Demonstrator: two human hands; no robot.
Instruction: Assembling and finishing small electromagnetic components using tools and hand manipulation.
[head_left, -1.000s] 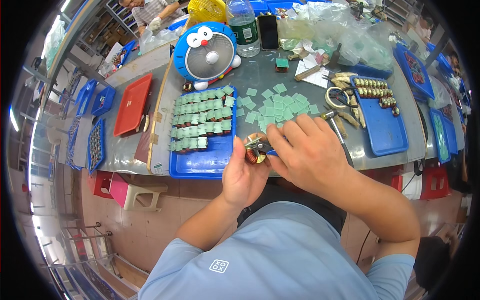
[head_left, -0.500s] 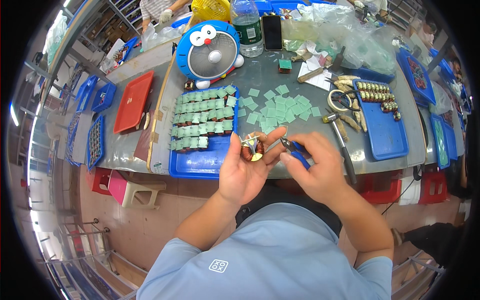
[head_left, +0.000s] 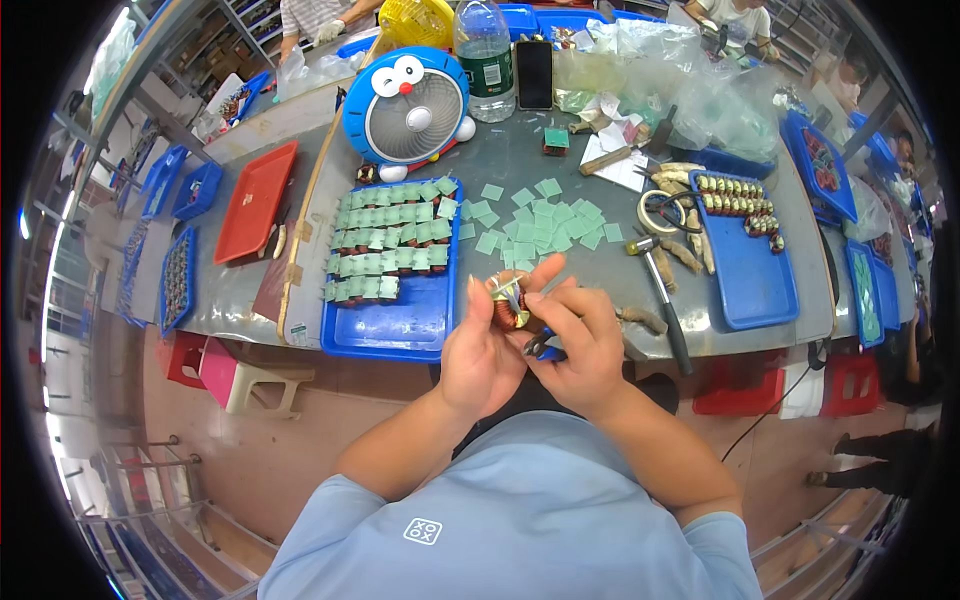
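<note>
A toroidal coil wound with copper wire (head_left: 511, 308), with pale yellow material at its middle, sits in my left hand (head_left: 478, 362) between thumb and fingers. My right hand (head_left: 585, 345) is closed round blue-handled pliers (head_left: 546, 349), their head turned down below the coil. Its thumb and index fingertips meet at the coil's right side; whether they pinch a small part there I cannot make out. Left of my hands lies a blue tray (head_left: 385, 334) with rows of coils topped by green square plates (head_left: 400, 235). Loose green plates (head_left: 548, 228) are heaped beyond the hands.
A hammer (head_left: 668, 310), a tape roll (head_left: 661, 212) and worn gloves (head_left: 683, 250) lie at right, beside a blue tray (head_left: 755, 285) of coils. A cartoon-faced fan (head_left: 415, 110), a bottle (head_left: 485, 70) and a phone (head_left: 534, 75) stand behind. Far left is a red tray (head_left: 257, 205).
My right hand has moved left to the coil, and the pliers' head has swung from beside the coil to below it. The whole view has shifted slightly.
</note>
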